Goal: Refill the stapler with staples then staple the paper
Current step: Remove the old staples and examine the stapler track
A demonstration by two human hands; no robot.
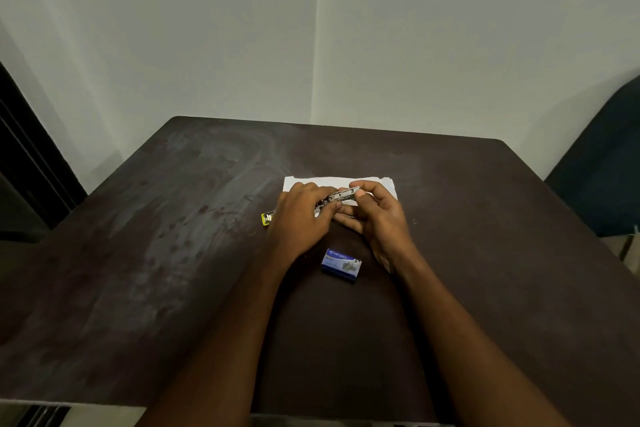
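Head view, one frame. Both hands are over the middle of the table (173,253), meeting on the stapler (337,197). Its metal rail is exposed and lies slantwise, right end higher in frame. Left hand (301,218): fingers curled over the rail's left part and gripping it, back of the hand toward the camera. Right hand (377,218): thumb and forefinger pinch the rail's right end, the other fingers loosely bent beneath, palm partly turned up. Stapler is held just above the near edge of the paper (311,181); cannot tell whether it touches the sheet. Paper lies flat on the table, long side across the view, mostly hidden by the hands. A yellow piece (266,218) with a metal glint shows just beside the left hand's outer edge; cannot tell whether it is joined to the rail. Blue staple box (341,263) lies on the table nearer the person, between the two wrists, touching neither. One loose staple (414,221) near the right hand, another small one (252,234) left of the left hand. Pale wall (311,45) behind the table
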